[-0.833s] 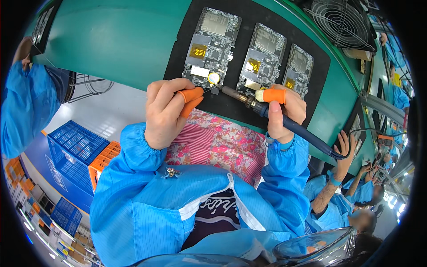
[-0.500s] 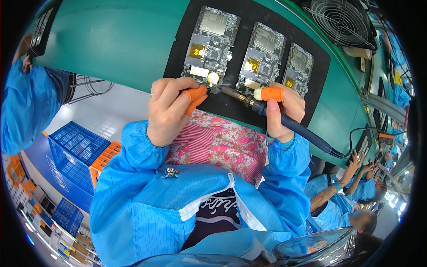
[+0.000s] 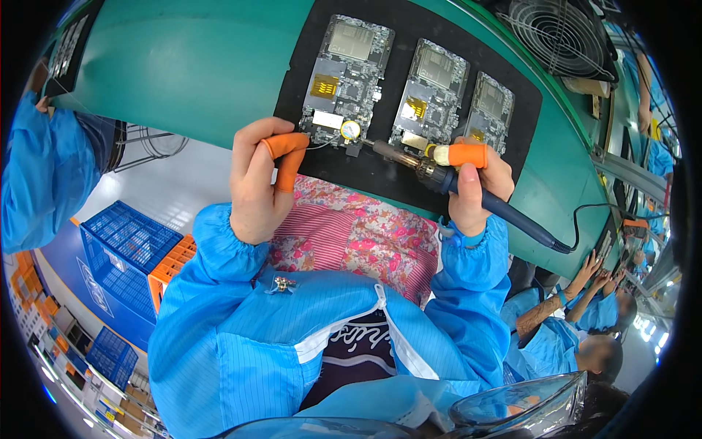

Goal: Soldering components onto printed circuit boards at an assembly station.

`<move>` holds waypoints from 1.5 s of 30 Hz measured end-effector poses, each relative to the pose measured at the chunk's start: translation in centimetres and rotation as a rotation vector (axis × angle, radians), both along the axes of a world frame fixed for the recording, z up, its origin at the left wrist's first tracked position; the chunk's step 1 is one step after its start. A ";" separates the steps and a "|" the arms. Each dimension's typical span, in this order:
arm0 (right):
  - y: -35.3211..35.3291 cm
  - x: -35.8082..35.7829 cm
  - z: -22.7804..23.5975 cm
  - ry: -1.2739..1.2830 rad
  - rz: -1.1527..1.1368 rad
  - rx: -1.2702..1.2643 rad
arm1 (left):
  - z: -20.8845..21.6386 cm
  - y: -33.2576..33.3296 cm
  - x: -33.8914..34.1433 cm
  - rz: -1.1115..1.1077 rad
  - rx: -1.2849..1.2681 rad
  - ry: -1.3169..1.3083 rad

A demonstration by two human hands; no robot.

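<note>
The left hand has slid slightly toward the near edge of the black mat since a moment ago, and the soldering iron tip now rests nearer the round coin cell on the leftmost circuit board.

The left hand's thumb and forefinger, capped in orange rubber finger cots, are pressed together, pinching a thin solder wire that runs to that board's near edge. The right hand is wrapped tightly around the dark blue handle of the iron, its forefinger also orange-capped.

The flat, matte mat lies on a smooth green worktop and carries three rectangular boards side by side, the middle board and the right board untouched. By the person's left, on the floor, a blue slatted plastic crate stands; its contents cannot be made out.
</note>
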State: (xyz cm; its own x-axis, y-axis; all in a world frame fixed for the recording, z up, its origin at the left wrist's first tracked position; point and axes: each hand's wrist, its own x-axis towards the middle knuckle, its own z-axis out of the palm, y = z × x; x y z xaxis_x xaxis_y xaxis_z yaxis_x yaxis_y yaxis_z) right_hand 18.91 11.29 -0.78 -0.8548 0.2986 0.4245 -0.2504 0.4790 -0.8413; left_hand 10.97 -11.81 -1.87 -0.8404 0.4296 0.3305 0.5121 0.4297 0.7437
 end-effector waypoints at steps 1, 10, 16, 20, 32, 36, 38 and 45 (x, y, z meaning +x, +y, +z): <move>0.1 0.1 0.0 -0.016 -0.014 -0.020 | 0.1 -0.3 -0.2 -0.039 -0.078 0.100; -0.3 0.3 0.7 -0.194 0.098 0.121 | 0.3 0.2 -0.1 -0.038 0.000 0.081; -0.8 -1.2 0.4 0.024 0.170 0.112 | -0.1 0.3 -0.2 -0.061 -0.008 0.079; -0.8 -1.1 0.3 0.000 0.163 0.109 | -0.2 0.3 -0.2 -0.058 -0.020 0.059; -0.6 -1.2 0.2 0.019 0.191 0.133 | -0.4 1.0 -1.0 -0.133 -0.107 0.269; -0.6 -1.1 0.3 0.032 0.187 0.121 | 1.0 0.5 -0.6 -0.112 -0.073 0.087; -0.3 -0.9 0.7 0.049 0.181 0.078 | 1.3 0.5 -0.3 -0.062 0.007 -0.028; 2.4 3.1 1.2 -0.109 -0.090 0.075 | 1.5 0.0 -0.7 -0.056 -0.250 0.377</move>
